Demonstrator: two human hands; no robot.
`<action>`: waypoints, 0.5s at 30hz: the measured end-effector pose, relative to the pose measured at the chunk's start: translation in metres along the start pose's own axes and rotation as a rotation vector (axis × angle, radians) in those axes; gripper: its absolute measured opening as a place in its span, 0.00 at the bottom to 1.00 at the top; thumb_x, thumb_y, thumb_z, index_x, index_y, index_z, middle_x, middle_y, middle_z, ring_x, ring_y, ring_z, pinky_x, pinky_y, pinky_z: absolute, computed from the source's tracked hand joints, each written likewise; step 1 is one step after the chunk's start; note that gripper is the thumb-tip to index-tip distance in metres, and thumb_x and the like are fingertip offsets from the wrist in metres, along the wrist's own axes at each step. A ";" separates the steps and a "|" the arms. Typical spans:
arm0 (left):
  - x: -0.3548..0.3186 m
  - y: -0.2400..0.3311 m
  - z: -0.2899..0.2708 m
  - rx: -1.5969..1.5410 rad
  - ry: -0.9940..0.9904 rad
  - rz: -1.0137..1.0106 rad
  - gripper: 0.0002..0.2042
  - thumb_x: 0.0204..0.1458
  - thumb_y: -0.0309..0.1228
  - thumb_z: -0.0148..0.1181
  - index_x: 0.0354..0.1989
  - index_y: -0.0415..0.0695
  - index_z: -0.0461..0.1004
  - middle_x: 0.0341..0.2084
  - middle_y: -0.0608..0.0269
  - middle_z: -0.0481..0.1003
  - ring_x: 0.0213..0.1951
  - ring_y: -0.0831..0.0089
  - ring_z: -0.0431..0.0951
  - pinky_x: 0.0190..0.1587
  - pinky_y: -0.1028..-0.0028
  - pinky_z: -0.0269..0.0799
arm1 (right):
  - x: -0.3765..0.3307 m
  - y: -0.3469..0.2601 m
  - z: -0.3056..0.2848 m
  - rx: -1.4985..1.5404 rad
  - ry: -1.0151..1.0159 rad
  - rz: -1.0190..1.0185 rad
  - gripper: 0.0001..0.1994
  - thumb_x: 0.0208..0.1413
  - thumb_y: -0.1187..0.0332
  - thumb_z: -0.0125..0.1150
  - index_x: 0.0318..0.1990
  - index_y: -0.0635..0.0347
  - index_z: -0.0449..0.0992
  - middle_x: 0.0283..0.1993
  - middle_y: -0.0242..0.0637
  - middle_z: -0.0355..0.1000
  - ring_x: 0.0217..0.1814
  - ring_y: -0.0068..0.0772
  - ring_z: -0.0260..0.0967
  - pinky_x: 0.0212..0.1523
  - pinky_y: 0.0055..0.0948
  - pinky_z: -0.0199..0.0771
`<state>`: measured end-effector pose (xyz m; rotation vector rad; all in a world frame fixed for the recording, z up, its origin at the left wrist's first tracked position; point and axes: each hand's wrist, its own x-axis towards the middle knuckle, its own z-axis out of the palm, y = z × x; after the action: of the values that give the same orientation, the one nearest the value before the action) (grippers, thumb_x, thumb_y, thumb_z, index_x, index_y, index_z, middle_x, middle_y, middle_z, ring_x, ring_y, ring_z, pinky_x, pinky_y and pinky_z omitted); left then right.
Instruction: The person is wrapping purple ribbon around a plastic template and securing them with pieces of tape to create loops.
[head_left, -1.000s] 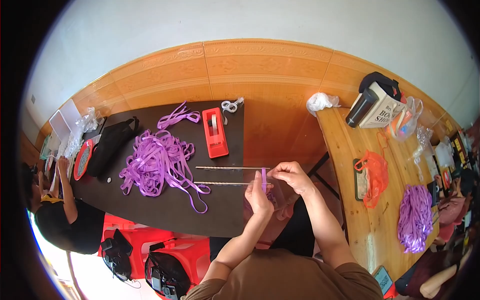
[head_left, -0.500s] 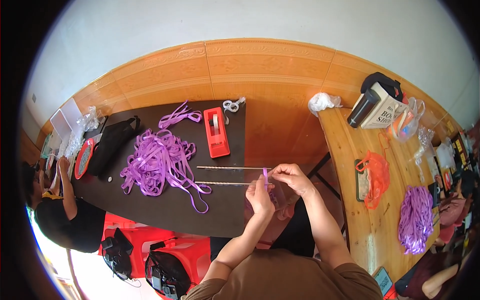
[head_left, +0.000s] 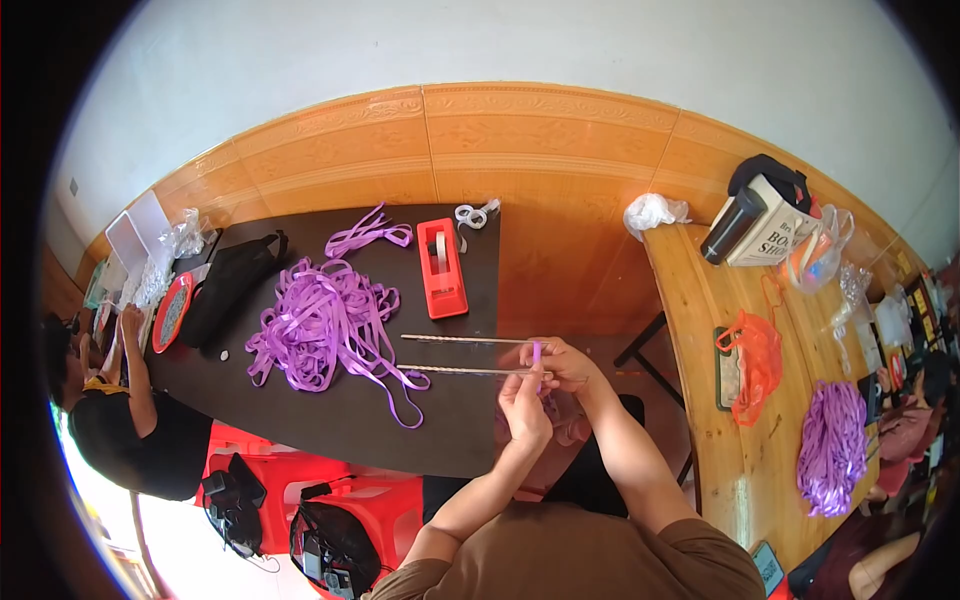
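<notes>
Two thin twisted metal rods (head_left: 455, 339) lie side by side and reach past the right edge of the dark table. A short purple ribbon (head_left: 537, 353) crosses them near their right ends. My left hand (head_left: 524, 406) pinches that ribbon by the lower rod. On the other side my right hand (head_left: 562, 364) has its fingers closed at the ribbon and the rod ends; what its fingertips grip is partly hidden. A tangled heap of purple ribbon (head_left: 320, 325) rests on the table left of the rods.
A red tape dispenser (head_left: 442, 270) and white tape rolls (head_left: 470, 215) are behind the rods. On the wooden table (head_left: 690, 330) at right lie an orange plastic bag (head_left: 757, 365) and a purple ribbon bundle (head_left: 832, 445). Another person (head_left: 130, 430) works at the far left.
My right hand has come down and closer to my left hand, around the rod ends. My left hand keeps its pinch at the ribbon. The whole view has shifted slightly.
</notes>
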<state>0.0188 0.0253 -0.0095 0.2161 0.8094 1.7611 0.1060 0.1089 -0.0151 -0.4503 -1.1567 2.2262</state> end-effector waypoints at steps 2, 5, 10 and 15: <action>0.001 -0.003 -0.004 -0.014 -0.023 -0.007 0.05 0.51 0.26 0.58 0.24 0.42 0.73 0.22 0.63 0.76 0.22 0.77 0.74 0.29 0.79 0.68 | 0.005 0.004 -0.012 0.041 -0.017 0.019 0.05 0.54 0.71 0.56 0.32 0.64 0.73 0.48 0.52 0.69 0.39 0.27 0.69 0.43 0.26 0.71; 0.001 -0.006 -0.004 -0.021 -0.030 0.010 0.03 0.50 0.24 0.57 0.25 0.41 0.74 0.26 0.60 0.77 0.26 0.74 0.75 0.34 0.75 0.71 | 0.011 0.006 -0.018 0.069 -0.054 0.001 0.04 0.53 0.73 0.56 0.32 0.65 0.73 0.50 0.55 0.68 0.41 0.31 0.70 0.44 0.28 0.71; 0.005 -0.013 -0.005 -0.043 -0.020 0.066 0.03 0.50 0.22 0.56 0.26 0.38 0.74 0.28 0.57 0.77 0.29 0.69 0.76 0.41 0.72 0.70 | 0.013 0.000 -0.011 0.094 -0.073 -0.072 0.05 0.52 0.75 0.55 0.35 0.67 0.74 0.50 0.56 0.68 0.42 0.33 0.71 0.42 0.27 0.71; 0.007 -0.012 -0.007 -0.050 -0.022 0.100 0.03 0.50 0.22 0.56 0.26 0.38 0.74 0.29 0.56 0.77 0.30 0.68 0.76 0.42 0.71 0.70 | 0.010 -0.022 0.012 -0.125 0.089 0.101 0.12 0.53 0.79 0.52 0.45 0.65 0.74 0.37 0.37 0.73 0.29 0.14 0.66 0.29 0.14 0.67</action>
<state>0.0218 0.0304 -0.0233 0.2460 0.7486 1.8672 0.0998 0.1176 0.0098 -0.6660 -1.2553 2.2026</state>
